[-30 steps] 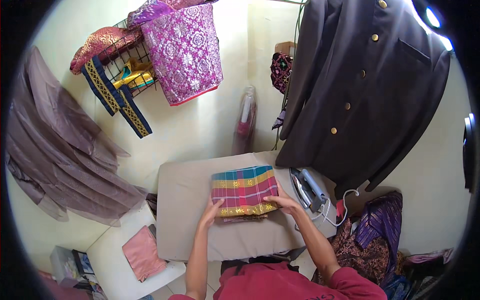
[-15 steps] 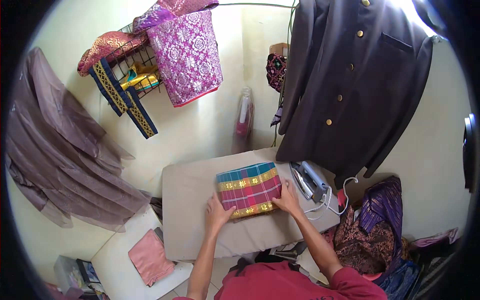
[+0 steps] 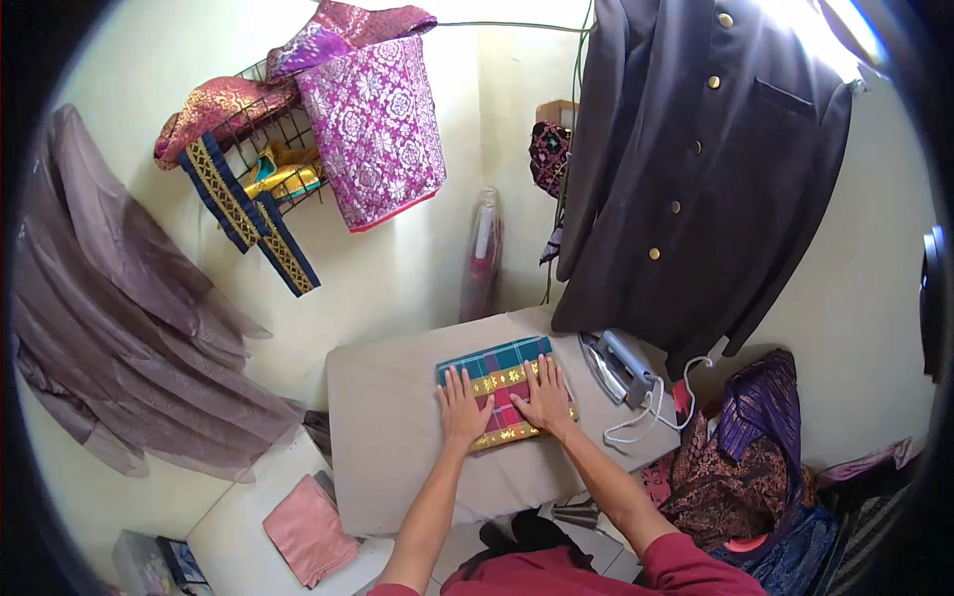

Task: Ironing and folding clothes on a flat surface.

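Folded cloth: The checked cloth lies flat near the middle of the ironing board. It is teal along its far side, with red and gold bands and little gold flowers.
Left hand: The left hand rests flat on the left part of the cloth. Its fingers are straight and close to each other, and its thumb sticks out to the right.
Right hand: The right hand rests flat on the right part. Its fingers are straight and a little apart, and its thumb points left. A small gap shows between the two thumbs.
Iron: The iron sits by the board's right edge, near the far right corner. Any words on it are too small to read.
Pink cloth: A folded pink cloth lies on the white table, by the edge next to the board.
Wrapped thing: A long thing in clear wrap stands by the wall past the board's far edge. It has a white strip, but I cannot tell if that has writing.
Coat: A dark coat with gold buttons hangs above the far right corner.
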Action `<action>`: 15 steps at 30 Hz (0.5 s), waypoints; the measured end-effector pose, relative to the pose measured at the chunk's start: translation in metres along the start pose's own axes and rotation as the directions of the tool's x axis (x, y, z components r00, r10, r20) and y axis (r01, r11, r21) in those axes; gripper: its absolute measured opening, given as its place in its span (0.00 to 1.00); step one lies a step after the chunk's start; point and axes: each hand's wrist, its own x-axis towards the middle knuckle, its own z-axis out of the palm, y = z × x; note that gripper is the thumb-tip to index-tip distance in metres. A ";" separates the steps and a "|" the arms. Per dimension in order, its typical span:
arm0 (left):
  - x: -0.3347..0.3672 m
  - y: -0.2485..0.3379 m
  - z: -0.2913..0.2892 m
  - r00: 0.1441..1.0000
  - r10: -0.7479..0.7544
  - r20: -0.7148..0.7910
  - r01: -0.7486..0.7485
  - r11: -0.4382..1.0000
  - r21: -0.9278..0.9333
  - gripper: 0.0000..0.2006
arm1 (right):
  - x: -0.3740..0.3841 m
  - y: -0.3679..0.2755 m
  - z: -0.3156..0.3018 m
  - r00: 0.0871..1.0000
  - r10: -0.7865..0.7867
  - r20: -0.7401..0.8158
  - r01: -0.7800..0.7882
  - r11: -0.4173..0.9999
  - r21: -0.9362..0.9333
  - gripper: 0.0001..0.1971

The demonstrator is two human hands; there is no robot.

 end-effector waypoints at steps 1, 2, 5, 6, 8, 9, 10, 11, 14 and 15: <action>0.000 0.000 0.001 0.999 -0.025 0.025 0.025 1.000 0.003 0.43 | 0.001 0.001 0.001 1.000 0.003 0.014 -0.003 1.000 -0.003 0.42; -0.001 0.000 0.002 0.999 -0.022 0.030 0.022 1.000 0.003 0.43 | 0.002 0.001 0.002 1.000 0.005 0.028 -0.005 1.000 -0.005 0.42; 0.002 -0.004 0.001 0.998 -0.028 0.054 0.027 0.999 0.018 0.44 | 0.006 -0.001 0.001 0.996 0.004 0.086 0.002 0.998 -0.063 0.43; 0.002 -0.003 0.000 0.997 -0.042 0.072 0.041 0.999 0.015 0.44 | 0.008 -0.002 0.000 0.996 0.001 0.086 0.004 0.998 -0.057 0.43; 0.002 -0.007 -0.009 0.994 -0.074 0.086 0.072 0.997 0.020 0.44 | 0.019 -0.022 -0.018 0.980 0.017 0.199 0.010 0.991 -0.133 0.43; 0.007 0.000 -0.016 0.983 -0.093 0.159 0.088 0.995 0.037 0.43 | 0.029 -0.025 -0.029 0.953 0.063 0.295 0.004 0.975 -0.223 0.42; 0.011 0.008 -0.023 0.966 -0.109 0.236 0.099 0.994 0.056 0.43 | 0.038 -0.023 -0.032 0.956 0.043 0.292 0.024 0.975 -0.220 0.41; 0.019 0.017 -0.029 0.965 -0.106 0.238 0.096 0.994 0.053 0.43 | 0.043 -0.018 -0.023 0.955 0.047 0.292 0.020 0.975 -0.223 0.41; 0.036 0.027 -0.032 0.945 -0.199 0.258 0.191 0.980 0.056 0.41 | 0.056 -0.010 0.006 0.996 -0.060 -0.061 0.062 0.998 0.020 0.41; 0.031 0.015 -0.019 0.982 -0.151 0.112 0.147 0.988 0.039 0.40 | 0.055 -0.015 0.012 0.995 -0.081 -0.057 0.083 0.996 0.031 0.41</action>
